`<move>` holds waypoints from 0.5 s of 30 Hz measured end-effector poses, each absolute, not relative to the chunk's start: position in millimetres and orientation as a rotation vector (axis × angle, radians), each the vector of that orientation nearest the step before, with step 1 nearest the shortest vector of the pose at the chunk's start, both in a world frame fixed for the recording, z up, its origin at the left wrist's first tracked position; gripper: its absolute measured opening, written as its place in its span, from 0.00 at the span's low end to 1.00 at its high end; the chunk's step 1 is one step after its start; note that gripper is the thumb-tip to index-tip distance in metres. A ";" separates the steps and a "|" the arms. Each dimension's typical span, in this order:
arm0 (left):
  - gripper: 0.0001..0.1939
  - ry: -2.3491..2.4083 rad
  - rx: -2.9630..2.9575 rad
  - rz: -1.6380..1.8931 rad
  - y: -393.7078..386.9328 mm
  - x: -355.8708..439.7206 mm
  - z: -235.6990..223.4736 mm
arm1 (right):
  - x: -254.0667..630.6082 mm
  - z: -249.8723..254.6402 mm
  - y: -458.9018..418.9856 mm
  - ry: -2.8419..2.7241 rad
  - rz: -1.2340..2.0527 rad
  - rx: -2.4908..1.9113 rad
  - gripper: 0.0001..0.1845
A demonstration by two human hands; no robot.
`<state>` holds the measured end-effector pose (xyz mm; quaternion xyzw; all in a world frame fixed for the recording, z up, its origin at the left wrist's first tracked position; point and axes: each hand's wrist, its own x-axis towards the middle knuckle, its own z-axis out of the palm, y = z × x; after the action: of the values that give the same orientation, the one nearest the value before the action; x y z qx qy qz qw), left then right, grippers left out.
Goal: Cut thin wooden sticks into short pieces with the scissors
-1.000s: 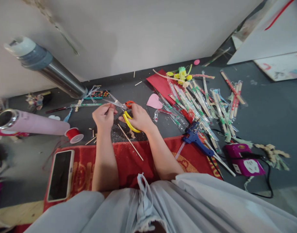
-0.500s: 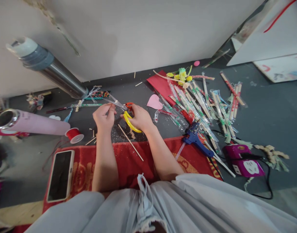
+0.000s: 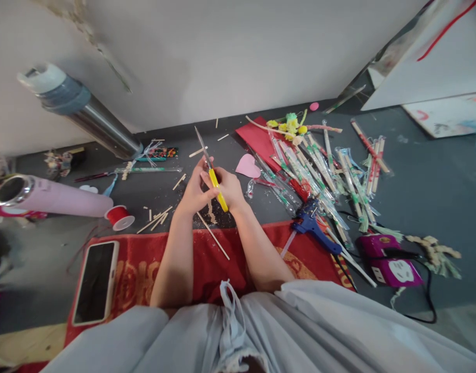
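My right hand (image 3: pixel 229 187) is closed around the yellow handles of a pair of scissors (image 3: pixel 210 168), whose blades point up and away toward the wall. My left hand (image 3: pixel 193 194) is pressed against the right one at the scissors, fingers curled at the handles; I cannot make out whether it holds anything of its own. Both hands hover over the dark floor just beyond a red mat (image 3: pixel 207 259). A thin wooden stick (image 3: pixel 212 235) lies under them, and short cut stick pieces (image 3: pixel 156 220) lie to the left.
A phone (image 3: pixel 94 282) lies on the mat's left. A red thread spool (image 3: pixel 119 216), a pink roll (image 3: pixel 47 196) and a steel bottle (image 3: pixel 78 111) sit left. Right: a pink paper heart (image 3: pixel 247 166), wrapped chopsticks (image 3: pixel 319 171), a blue glue gun (image 3: pixel 313 225), a purple power strip (image 3: pixel 389 256).
The scissors swung from pointing left to pointing up toward the wall. My left hand moved right and joined the right hand at the handles. More short stick pieces now lie on the floor.
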<state>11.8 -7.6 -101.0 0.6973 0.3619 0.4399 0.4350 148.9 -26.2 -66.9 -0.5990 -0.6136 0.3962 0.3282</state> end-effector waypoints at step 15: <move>0.62 0.919 1.725 0.986 -9.3 21.1 -113.1 | 149.1 -74.3 -24.0 -1.567 1.026 -1.542 0.28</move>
<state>21.1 -9.3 -113.1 0.7003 0.3729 0.4005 0.4584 149.1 -24.0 -74.3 -0.5954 -0.6050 0.3962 0.3500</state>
